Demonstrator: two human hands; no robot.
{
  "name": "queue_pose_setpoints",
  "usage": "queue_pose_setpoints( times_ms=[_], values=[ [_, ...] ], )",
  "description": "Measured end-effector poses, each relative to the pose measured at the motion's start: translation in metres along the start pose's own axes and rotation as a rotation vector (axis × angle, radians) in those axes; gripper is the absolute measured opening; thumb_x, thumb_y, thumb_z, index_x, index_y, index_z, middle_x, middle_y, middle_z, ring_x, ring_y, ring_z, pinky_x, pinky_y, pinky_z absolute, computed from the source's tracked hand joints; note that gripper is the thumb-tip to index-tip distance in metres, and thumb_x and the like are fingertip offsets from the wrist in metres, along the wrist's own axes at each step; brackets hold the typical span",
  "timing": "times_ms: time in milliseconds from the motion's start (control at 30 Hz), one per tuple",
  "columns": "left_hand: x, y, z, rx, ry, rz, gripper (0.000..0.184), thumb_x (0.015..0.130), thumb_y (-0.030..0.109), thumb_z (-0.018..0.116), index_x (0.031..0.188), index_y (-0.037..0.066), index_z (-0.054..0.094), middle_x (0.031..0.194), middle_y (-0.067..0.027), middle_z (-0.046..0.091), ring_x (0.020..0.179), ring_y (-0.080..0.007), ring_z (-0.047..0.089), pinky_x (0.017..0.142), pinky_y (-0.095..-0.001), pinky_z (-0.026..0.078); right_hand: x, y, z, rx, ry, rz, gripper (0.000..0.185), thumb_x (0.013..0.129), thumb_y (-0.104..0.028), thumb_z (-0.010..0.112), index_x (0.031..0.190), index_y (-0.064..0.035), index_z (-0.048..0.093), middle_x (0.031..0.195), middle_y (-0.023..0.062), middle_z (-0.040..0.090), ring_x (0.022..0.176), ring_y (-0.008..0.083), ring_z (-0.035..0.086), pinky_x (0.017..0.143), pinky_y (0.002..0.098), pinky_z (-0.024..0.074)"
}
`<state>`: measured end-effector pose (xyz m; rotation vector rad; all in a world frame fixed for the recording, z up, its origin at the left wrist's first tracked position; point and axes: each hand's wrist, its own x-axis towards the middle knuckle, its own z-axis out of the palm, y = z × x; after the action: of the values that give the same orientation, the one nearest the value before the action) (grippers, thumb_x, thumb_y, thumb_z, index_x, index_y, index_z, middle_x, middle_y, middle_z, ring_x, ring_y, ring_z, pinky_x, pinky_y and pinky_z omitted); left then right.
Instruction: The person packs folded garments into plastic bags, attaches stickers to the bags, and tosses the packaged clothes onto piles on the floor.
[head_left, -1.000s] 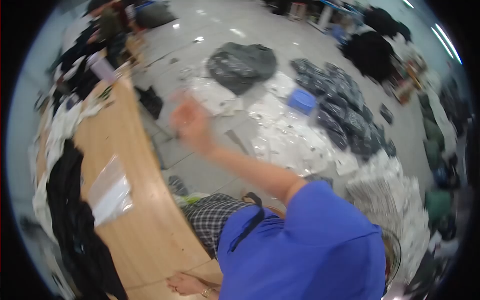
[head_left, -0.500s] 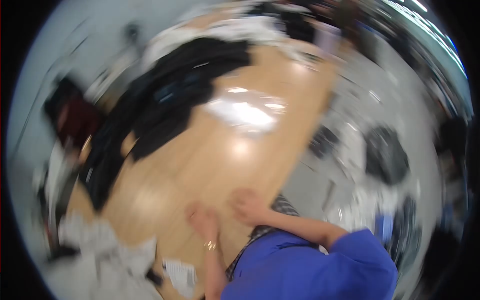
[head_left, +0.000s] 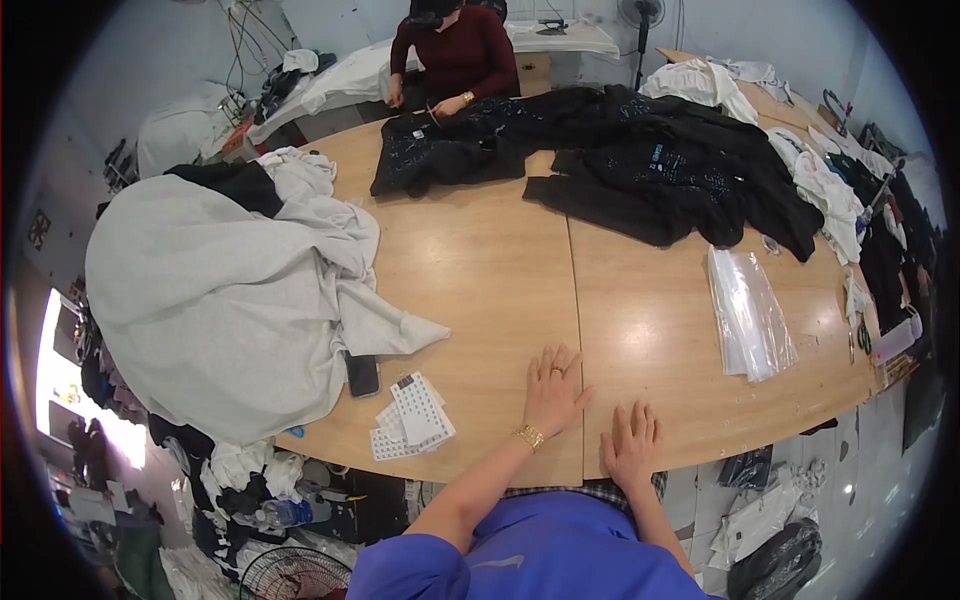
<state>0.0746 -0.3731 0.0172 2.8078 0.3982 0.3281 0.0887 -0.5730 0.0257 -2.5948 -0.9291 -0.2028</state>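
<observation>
My left hand point(head_left: 555, 395), with a gold watch point(head_left: 530, 437) at the wrist and a ring, lies flat on the wooden table point(head_left: 480, 280) beside the seam. Its fingers are spread and nothing is in them. Right of the seam, near the front edge, my right hand point(head_left: 631, 447) rests palm down, open too. Printed white sheets point(head_left: 424, 412) lie to the left of my hands. A dark phone point(head_left: 363, 377) sits beyond the sheets, against a heap of light grey fabric point(head_left: 220, 290). Clear plastic bags point(head_left: 750, 315) lie to the right.
Black printed garments point(head_left: 670, 170) stretch across the far side. A co-worker in a dark red top point(head_left: 465, 55) touches their left end. Green-handled scissors point(head_left: 863, 337) lie at the right edge. Floor items include a fan point(head_left: 293, 575) and a dark plastic bag point(head_left: 780, 560).
My view has swung round to the left and levelled, and the blur has gone. The grey fabric and the co-worker now show plainly. Both hands stay near the table's front edge, holding nothing.
</observation>
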Motion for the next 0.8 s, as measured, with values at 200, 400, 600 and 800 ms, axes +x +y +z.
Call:
queue_pose_setpoints(
  times_ms=[200,400,600,800],
  values=[
    [-0.001,0.002,-0.001,-0.001,-0.006,-0.010,0.065,0.091,0.052,0.047,0.141,0.011,0.039,0.148,-0.0202,0.032,0.138,-0.0393,0.023,0.112,-0.0541,0.016,0.003,0.002,-0.004,-0.032,-0.004,-0.036,0.052,0.083,-0.031,0.062,0.128,-0.0073,0.053,0.135,0.0245,0.044,0.127,0.0425,0.038,0.106,0.0517,0.0280],
    [-0.002,0.001,0.000,0.004,0.009,-0.005,0.065,0.091,0.052,0.047,0.141,0.011,0.039,0.147,-0.0195,0.032,0.138,-0.0384,0.023,0.111,-0.0539,0.018,0.076,0.016,-0.064,0.519,0.095,0.004,0.038,0.084,-0.007,0.061,0.121,-0.0006,0.055,0.121,0.0208,0.056,0.112,0.0316,0.054,0.096,0.0384,0.0425],
    [-0.002,0.001,-0.002,0.028,-0.013,-0.005,0.065,0.091,0.052,0.045,0.141,0.011,0.038,0.147,-0.0195,0.032,0.138,-0.0379,0.023,0.111,-0.0533,0.018,0.102,-0.016,-0.230,1.348,0.555,-0.349,0.031,0.097,-0.021,0.044,0.111,0.0044,0.055,0.100,0.0175,0.063,0.081,0.0227,0.062,0.075,0.0371,0.0512],
    [-0.001,0.000,0.003,0.018,-0.020,-0.002,0.066,0.091,0.052,0.046,0.141,0.011,0.038,0.148,-0.0198,0.031,0.138,-0.0386,0.023,0.111,-0.0538,0.017,0.072,-0.070,-0.349,1.265,0.408,-1.160,0.026,0.088,-0.033,0.052,0.112,-0.0240,0.053,0.068,-0.0039,0.053,0.056,0.0095,0.052,0.060,0.0249,0.0431]
  ],
)
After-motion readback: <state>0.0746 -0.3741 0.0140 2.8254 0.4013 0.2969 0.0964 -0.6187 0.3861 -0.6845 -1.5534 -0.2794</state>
